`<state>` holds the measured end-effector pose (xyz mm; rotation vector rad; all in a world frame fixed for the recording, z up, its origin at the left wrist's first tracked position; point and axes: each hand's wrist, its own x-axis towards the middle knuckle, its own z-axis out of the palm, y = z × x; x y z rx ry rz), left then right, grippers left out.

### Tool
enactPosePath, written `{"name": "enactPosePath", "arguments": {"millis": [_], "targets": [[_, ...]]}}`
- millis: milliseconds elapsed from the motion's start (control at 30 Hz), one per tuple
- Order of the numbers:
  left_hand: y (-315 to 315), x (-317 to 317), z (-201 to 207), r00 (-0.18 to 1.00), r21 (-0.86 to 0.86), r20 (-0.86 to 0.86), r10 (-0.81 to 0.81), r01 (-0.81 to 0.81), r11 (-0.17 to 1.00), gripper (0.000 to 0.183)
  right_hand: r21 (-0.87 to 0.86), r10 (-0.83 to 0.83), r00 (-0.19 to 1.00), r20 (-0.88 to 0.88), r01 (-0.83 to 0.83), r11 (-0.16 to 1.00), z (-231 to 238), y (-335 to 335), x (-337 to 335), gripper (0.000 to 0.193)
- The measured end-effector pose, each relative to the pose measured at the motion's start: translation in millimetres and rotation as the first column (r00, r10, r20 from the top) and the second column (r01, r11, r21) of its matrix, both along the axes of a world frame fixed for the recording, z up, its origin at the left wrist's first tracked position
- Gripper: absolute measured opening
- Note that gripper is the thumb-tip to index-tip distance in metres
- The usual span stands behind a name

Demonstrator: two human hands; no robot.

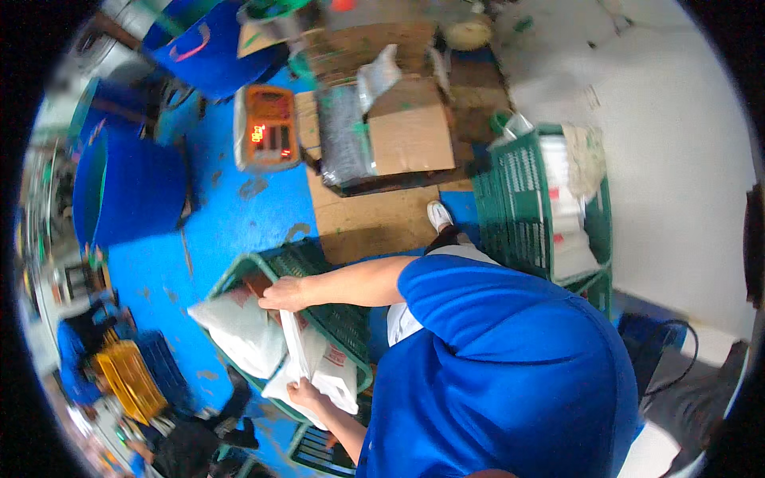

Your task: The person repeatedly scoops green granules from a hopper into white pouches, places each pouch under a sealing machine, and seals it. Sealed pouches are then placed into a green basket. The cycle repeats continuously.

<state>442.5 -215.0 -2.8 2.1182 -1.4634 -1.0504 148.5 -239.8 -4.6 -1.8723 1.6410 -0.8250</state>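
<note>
I am working in a packing workroom: green plastic crates [514, 199] are holding white bags [243, 342], an orange digital scale [268, 127] is glowing red, large blue tubs [135, 191] and a cardboard carton [410, 131] are standing about, and blue flooring [231, 215] is stretching underneath. Toward the blurred left rim, what look like other people [73, 362] are working.

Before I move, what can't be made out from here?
Palm of the right hand: head view, hidden by its back.
Inside the white bags below it: head view, hidden by their material.
Floor of the green crate around them: head view, covered by bags.
Digits on the orange scale: head view, too small and blurred.
Person in dark clothing: head view, cut off by the lower edge.
</note>
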Motion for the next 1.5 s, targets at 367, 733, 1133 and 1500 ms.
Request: {"name": "enactPosePath", "arguments": {"millis": [367,733,1133,1500], "targets": [[-57,-227,79,0.691,-0.434,0.419,-0.589,0.723,0.538,0.004,-0.278,-0.74,-0.526,0.42,0.701,-0.656,-91,458,-314,0.014],[192,-476,53,-0.198,0.142,0.257,-0.946,0.976,-0.166,0.011,0.898,0.251,-0.895,0.368,0.272,-0.346,-250,715,-299,0.032],[285,-543,66,0.322,0.355,-0.6,-0.733,0.928,0.117,0.037,0.755,-0.275,-0.708,0.65,0.565,0.332,13,602,-278,0.025],[173,-578,40,0.743,0.191,-0.624,-0.242,0.444,0.875,0.035,0.416,-0.744,0.051,0.666,0.803,0.427,37,266,-334,0.038]]}}
